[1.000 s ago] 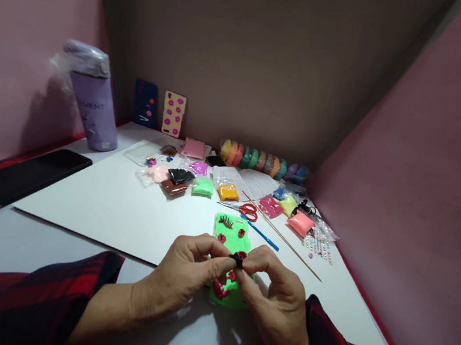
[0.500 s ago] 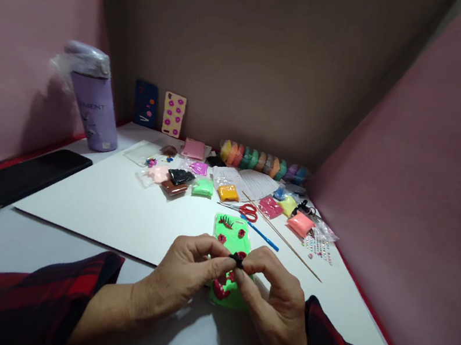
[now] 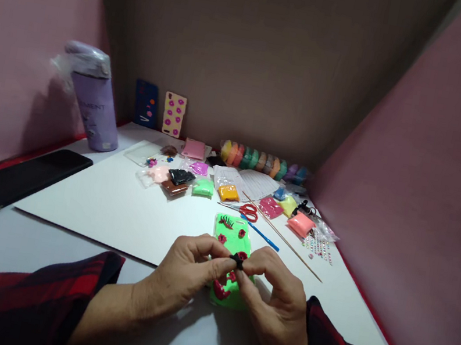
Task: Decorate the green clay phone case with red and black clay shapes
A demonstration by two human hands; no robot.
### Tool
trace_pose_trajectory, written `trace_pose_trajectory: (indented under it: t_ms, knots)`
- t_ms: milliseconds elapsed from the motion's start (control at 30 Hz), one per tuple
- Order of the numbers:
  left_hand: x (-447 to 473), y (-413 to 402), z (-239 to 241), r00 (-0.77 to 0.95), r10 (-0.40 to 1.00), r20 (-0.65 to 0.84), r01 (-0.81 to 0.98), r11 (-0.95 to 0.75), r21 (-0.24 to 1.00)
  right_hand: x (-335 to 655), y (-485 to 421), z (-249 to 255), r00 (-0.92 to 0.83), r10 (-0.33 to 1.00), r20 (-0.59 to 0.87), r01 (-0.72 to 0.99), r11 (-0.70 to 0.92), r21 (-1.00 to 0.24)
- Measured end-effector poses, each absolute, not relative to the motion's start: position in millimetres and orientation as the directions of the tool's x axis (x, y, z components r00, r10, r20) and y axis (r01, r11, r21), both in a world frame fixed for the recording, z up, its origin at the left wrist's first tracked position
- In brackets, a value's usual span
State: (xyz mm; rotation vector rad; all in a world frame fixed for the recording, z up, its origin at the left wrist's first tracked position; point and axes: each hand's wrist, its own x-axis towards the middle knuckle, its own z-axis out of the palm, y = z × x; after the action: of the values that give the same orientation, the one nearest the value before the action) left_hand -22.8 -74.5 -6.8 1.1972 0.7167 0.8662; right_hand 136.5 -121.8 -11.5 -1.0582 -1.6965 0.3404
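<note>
Between the fingertips of both hands is a small lump of black clay [image 3: 237, 261]. My left hand [image 3: 193, 263] pinches it from the left with thumb and forefinger. From the right, the thumb and forefinger of my right hand [image 3: 275, 301] are closed on it too. Below and behind the fingers lies a bright green phone case [image 3: 232, 245] with dark red clay shapes on it; my hands hide part of it. Just beyond the case are red-handled scissors [image 3: 249, 212], a blue pen-like tool [image 3: 263, 235] and a thin wooden stick [image 3: 289, 244].
Several clay packets, such as a black one [image 3: 181, 176] and an orange one [image 3: 228, 192], lie across the white board [image 3: 116, 218]. A purple bottle [image 3: 95, 108] and a dark phone [image 3: 13, 177] are at left. Two decorated cases [image 3: 173, 115] lean on the back wall.
Both hands keep almost the same place. The black clay between the fingertips has shifted slightly and looks a little more compact.
</note>
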Motion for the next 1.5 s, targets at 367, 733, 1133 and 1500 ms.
trace_pose_trajectory:
  t_ms: [367,733,1133,1500]
  knots:
    - [-23.4,-73.5,-8.7,0.534,0.845,-0.021,-0.201,0.151,0.968,139.2,-121.3,-14.6,-0.039,0.822,0.568,0.479,0.515,-0.711]
    - [-24.2,-71.6,-11.6,0.497,0.868,-0.019,-0.202,0.137,0.97,137.8,-123.0,-13.2,-0.041,0.841,0.54,0.508,0.483,-0.713]
    - [-23.9,-73.2,-12.5,0.512,0.859,-0.02,-0.207,0.146,0.967,137.7,-121.7,-11.8,-0.006,0.903,0.43,0.427,0.391,-0.815]
    - [-23.0,-71.3,-13.4,0.497,0.867,-0.026,-0.194,0.14,0.971,136.6,-123.8,-10.3,-0.022,0.927,0.376,0.419,0.35,-0.838]
